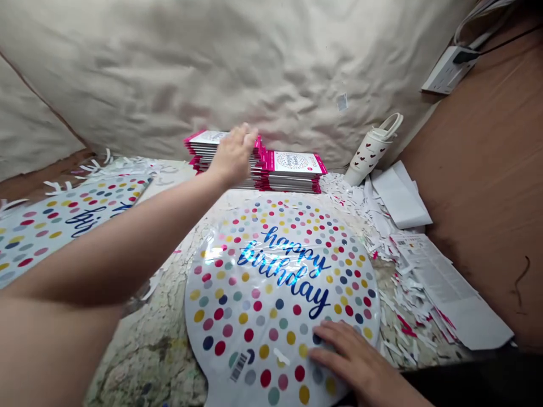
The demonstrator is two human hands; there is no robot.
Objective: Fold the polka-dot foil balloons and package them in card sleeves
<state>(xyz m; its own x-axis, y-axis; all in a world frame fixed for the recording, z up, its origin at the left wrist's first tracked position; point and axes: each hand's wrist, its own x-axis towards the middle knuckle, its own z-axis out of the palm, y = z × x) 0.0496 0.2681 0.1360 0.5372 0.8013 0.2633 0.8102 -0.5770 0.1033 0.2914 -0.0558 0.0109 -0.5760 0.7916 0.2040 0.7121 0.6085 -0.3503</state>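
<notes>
From far away, I see a round, flat foil balloon point(271, 294) on the counter point(156, 350), from the middle of my view down to six o'clock. It has bright dots and says "happy birthday." I think it is very light, thin and floppy, and its shiny skin is likely slippery and easy to crease. I would press it with flat fingers or pinch it softly by the rim.

The right hand point(354, 356), at five o'clock, lies over it with fingers spread a bit, gripping nothing I can see. The left hand point(235, 155), near eleven o'clock, is at the tall stack of pink-edged packs point(203, 155), beside the lower stack point(294, 167) at one o'clock. Its fingers look nearly straight, but its palm is hidden, so I can't tell if it has hold of a pack. It is blurry too.

The balloon's bottom is cut off. At nine o'clock, the left arm point(139, 243) covers part of a dotted sheet point(46, 226), maybe another balloon.
</notes>
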